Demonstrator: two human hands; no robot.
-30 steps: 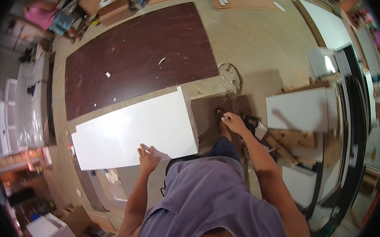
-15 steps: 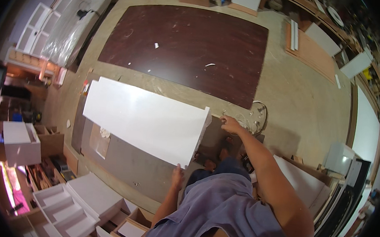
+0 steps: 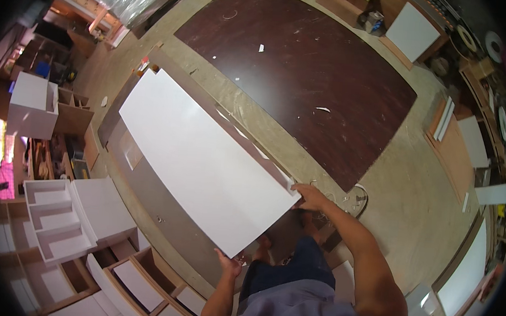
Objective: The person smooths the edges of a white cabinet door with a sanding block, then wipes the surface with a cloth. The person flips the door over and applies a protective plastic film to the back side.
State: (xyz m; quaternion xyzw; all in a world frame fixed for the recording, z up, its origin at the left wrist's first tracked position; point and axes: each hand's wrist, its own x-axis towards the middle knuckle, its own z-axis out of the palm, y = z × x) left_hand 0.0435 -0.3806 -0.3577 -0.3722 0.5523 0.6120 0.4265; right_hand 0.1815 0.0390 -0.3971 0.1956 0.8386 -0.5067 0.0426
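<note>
A long white panel (image 3: pixel 206 160) lies slantwise in front of me, its smooth face up, over a grey sheet (image 3: pixel 151 192) on the floor. Along its far long side runs a narrow strip with brown and white parts. My right hand (image 3: pixel 310 197) grips the right corner of its near end. At the other near corner, my left hand (image 3: pixel 229 264) holds the edge, thumb spread upward and the other fingers partly hidden. Both forearms reach in from below, and my bare feet stand close to that end.
A large dark-red board (image 3: pixel 311 74) lies beyond the panel, with small white scraps on it. Loose cord (image 3: pixel 360 202) sits right of my right hand. White drawer units (image 3: pixel 61 218) and open wooden frames (image 3: pixel 144 285) crowd the lower left. Boards (image 3: pixel 450 151) lie at right.
My right hand has gone from beside the panel's right corner to gripping it. My left hand stays at the other corner. The whole view has turned, so the panel and red board appear more slanted.
</note>
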